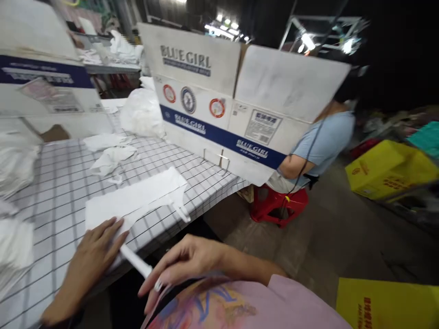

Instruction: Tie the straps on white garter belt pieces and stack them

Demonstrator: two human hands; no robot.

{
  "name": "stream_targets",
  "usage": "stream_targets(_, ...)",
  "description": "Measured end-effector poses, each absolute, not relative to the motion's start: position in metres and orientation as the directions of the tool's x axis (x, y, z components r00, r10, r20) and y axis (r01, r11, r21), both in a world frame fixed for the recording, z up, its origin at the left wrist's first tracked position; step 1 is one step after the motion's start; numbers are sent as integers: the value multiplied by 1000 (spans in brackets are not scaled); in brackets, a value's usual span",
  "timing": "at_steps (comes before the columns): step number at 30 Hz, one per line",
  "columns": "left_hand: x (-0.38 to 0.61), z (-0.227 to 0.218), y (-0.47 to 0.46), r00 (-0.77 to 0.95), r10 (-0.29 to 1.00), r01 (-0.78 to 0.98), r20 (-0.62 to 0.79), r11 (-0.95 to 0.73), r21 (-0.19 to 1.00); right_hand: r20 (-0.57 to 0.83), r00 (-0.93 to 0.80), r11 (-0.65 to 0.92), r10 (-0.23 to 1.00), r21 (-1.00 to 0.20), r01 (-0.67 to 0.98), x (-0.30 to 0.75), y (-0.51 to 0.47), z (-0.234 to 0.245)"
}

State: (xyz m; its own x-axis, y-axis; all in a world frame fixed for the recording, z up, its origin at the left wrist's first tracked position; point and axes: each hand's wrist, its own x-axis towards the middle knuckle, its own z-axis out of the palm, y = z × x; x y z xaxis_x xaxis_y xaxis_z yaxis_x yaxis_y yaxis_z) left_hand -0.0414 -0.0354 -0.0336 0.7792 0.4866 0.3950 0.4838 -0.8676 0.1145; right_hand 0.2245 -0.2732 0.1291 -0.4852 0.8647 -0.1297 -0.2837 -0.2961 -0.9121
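Note:
A flat white piece of cloth with narrow straps lies on the checked tablecloth. My left hand rests flat on its near corner, fingers stretched out. From beside that hand a white strap runs over the table edge toward my lap. My right hand has its fingers bent around the strap's end, and a small white bit shows between them. Another strap hangs at the cloth's right end. Farther back lie a crumpled white cloth piece and a small white scrap.
Two printed cartons, one ahead and one at left, border the table. White piles sit at left, and a white plastic bag behind. A person in blue sits on a red stool. Yellow bags stand at right.

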Motion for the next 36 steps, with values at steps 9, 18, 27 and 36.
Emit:
stream_targets(9,-16,-5,-73,606,747,687,273,-665,294,-62,-71,-77,996,-970,-231,231,-201,89)
stream_targets(18,-14,5,-80,571,734,631,369,-679,375,-175,96,-147,980,-958,-248,235,-159,60)
stream_targets(27,-4,16,-65,461,794,668,396,-604,434,-8,197,-21,980,-998,62,230,-139,43)
stream_targets(36,-17,14,-30,610,757,682,233,-652,331,-270,33,-264,962,-957,-121,211,-126,38)
